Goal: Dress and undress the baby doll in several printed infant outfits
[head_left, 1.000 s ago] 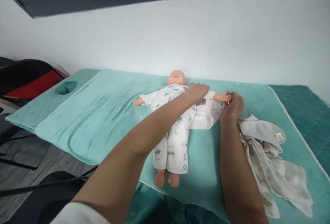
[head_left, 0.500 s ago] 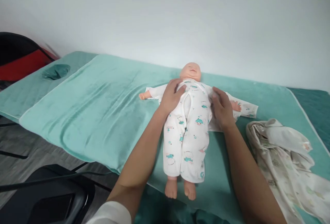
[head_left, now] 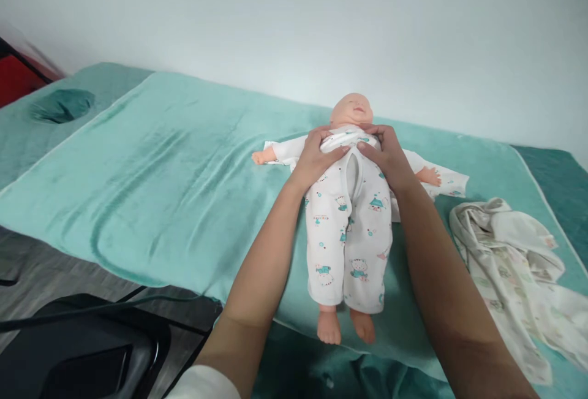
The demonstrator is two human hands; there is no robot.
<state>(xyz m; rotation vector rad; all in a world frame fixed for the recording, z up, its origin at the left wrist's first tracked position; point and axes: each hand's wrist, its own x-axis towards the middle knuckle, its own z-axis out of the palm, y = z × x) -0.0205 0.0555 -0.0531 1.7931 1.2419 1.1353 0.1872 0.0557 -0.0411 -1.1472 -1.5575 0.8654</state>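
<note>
A baby doll (head_left: pixel 351 110) lies on its back on a teal towel (head_left: pixel 174 172), dressed in a white printed romper (head_left: pixel 351 246). My left hand (head_left: pixel 316 154) and my right hand (head_left: pixel 386 151) both rest on the doll's upper chest. Each hand pinches one side of the romper's front opening near the collar, fingers curled on the cloth. The front of the romper gapes open between my hands. The doll's arms stick out to either side and its bare feet (head_left: pixel 345 326) point towards me.
A crumpled white printed cloth (head_left: pixel 509 264) lies on the towel to the right of the doll. A dark teal bundle (head_left: pixel 62 105) sits at the far left. A black chair (head_left: pixel 78 350) stands below the table edge on the left. A white wall is behind.
Both hands slid up the doll's torso from its sides to the collar and closed on the romper's front edges. The view shifted left and down.
</note>
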